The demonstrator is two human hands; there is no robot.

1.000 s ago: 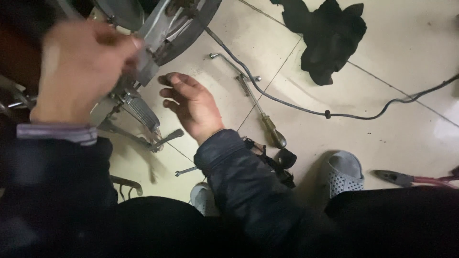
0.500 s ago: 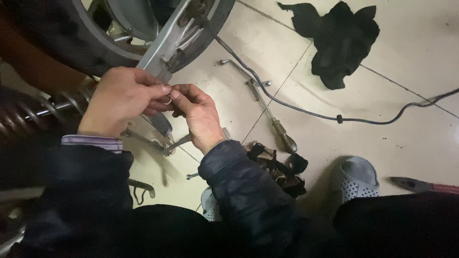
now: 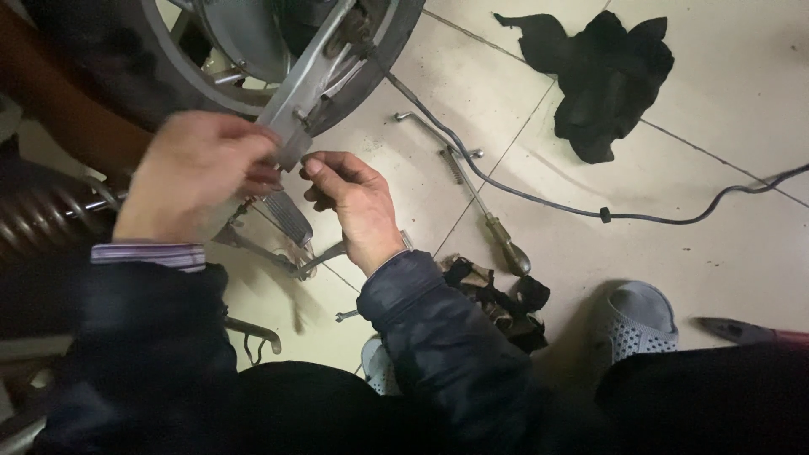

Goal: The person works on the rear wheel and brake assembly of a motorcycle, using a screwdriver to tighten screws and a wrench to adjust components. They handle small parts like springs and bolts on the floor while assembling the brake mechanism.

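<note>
both hands' grip pinches the flat grey metal arm (image 3: 308,93), scuffed, bolt-studded, by the wheel.

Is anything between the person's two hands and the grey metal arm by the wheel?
Nothing visible. The left hand and right hand both meet the lower end of the grey metal arm below the wheel. The screwdriver and cable lie off to the side on the floor.

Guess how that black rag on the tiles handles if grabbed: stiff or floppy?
The black rag lies crumpled with soft folds, so it is probably floppy and would drape. It looks thin, so likely light. On the smooth tile floor it would probably slide, not roll.
</note>
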